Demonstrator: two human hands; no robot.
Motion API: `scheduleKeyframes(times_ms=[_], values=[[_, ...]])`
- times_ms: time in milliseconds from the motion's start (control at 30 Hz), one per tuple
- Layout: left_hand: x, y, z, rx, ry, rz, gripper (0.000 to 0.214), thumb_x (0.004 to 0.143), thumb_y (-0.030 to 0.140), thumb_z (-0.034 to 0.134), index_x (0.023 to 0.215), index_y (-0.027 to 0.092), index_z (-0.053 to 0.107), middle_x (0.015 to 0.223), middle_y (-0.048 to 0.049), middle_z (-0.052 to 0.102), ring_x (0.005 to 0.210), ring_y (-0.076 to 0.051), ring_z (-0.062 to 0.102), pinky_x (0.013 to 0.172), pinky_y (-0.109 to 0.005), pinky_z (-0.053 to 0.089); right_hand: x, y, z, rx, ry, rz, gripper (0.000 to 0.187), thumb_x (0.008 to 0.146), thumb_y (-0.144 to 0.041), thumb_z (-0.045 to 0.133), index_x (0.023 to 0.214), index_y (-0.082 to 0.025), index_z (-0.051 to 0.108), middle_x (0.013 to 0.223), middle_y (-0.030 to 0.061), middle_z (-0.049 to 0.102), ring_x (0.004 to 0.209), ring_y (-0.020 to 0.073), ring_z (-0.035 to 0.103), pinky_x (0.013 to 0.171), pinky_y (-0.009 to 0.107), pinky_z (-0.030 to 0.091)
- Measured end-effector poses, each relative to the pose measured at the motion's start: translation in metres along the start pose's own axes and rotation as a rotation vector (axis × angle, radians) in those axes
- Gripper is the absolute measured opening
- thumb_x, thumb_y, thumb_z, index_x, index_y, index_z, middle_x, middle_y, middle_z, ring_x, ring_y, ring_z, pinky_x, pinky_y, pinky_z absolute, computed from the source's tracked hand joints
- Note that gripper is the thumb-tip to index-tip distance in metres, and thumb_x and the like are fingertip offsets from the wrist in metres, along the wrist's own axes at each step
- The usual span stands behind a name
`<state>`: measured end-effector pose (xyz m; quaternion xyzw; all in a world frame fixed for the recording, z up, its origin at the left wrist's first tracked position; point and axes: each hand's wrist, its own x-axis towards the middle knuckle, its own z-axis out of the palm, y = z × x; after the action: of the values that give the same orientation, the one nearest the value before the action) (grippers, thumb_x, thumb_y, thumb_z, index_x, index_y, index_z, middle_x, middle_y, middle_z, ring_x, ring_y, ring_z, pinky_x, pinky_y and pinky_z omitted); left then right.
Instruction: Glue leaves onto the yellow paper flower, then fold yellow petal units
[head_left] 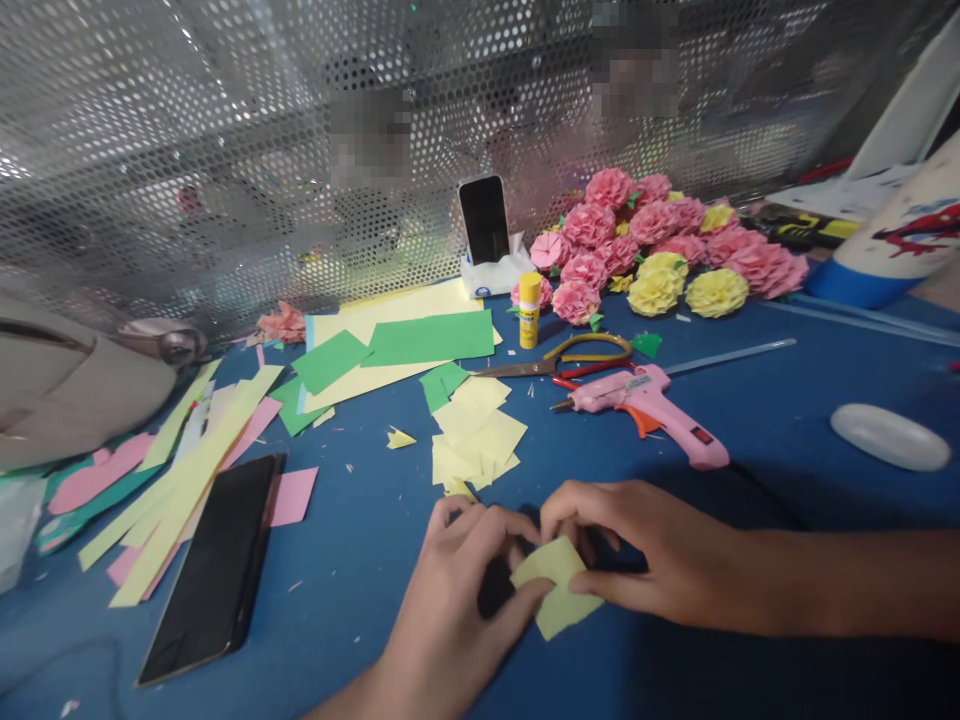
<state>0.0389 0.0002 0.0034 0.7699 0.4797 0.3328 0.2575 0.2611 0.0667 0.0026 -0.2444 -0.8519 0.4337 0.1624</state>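
Note:
Both my hands work a small yellow paper square [559, 588] that lies on the blue table [360, 540] near the front edge. My left hand [457, 590] pinches its left corner with thumb and fingers bent. My right hand [645, 555] presses the paper's top and right side, fingers curled onto it. Just beyond my hands lies a stack of cut yellow squares [472, 435].
A black phone [214, 565] lies left on pink and yellow paper strips. A pink glue gun [652, 410], scissors [559, 358], a yellow glue stick [529, 310], green and yellow sheets [405, 340] and pink and yellow paper flowers [652, 250] sit behind. A second phone [484, 220] leans on the perforated metal screen.

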Motion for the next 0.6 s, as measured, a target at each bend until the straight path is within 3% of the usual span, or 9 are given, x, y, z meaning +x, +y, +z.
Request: scheduleKeyframes(times_ms=[200, 300, 500, 600], values=[[0.002, -0.006, -0.005, 0.052, -0.041, 0.082, 0.02, 0.09, 0.011, 0.065, 0.104, 0.023, 0.058, 0.085, 0.0041, 0.065, 0.079, -0.015, 0.057, 0.089, -0.035, 0.04, 0.0, 0.002, 0.0, -0.338, 0.074, -0.2, 0.027, 0.093, -0.016, 0.061, 0.118, -0.023, 0.053, 0.102, 0.0015, 0.068, 0.088, 0.0183, 0.064, 0.076, 0.028, 0.043], [0.002, -0.009, -0.006, 0.059, -0.038, 0.097, 0.018, 0.091, 0.009, 0.064, 0.099, 0.022, 0.056, 0.089, 0.0042, 0.066, 0.082, -0.014, 0.057, 0.093, -0.034, 0.036, 0.001, 0.0, 0.001, -0.385, 0.067, -0.275, 0.022, 0.099, -0.021, 0.054, 0.121, -0.021, 0.05, 0.107, 0.003, 0.069, 0.093, 0.0195, 0.063, 0.081, 0.029, 0.043], [0.001, -0.013, -0.005, 0.052, -0.014, 0.101, 0.018, 0.09, 0.008, 0.066, 0.095, 0.022, 0.055, 0.08, 0.0063, 0.063, 0.077, -0.012, 0.056, 0.091, -0.031, 0.036, 0.005, 0.009, 0.006, -0.327, 0.071, -0.147, 0.02, 0.101, -0.026, 0.055, 0.12, -0.023, 0.052, 0.098, 0.0006, 0.067, 0.087, 0.0164, 0.062, 0.076, 0.026, 0.044], [0.0, -0.014, -0.007, 0.064, -0.017, 0.129, 0.017, 0.091, 0.008, 0.064, 0.1, 0.021, 0.058, 0.082, 0.006, 0.065, 0.077, -0.012, 0.057, 0.095, -0.032, 0.034, 0.006, 0.013, 0.004, -0.333, 0.092, -0.224, 0.015, 0.105, -0.028, 0.049, 0.115, -0.02, 0.056, 0.095, 0.0007, 0.068, 0.085, 0.016, 0.059, 0.08, 0.027, 0.043]])
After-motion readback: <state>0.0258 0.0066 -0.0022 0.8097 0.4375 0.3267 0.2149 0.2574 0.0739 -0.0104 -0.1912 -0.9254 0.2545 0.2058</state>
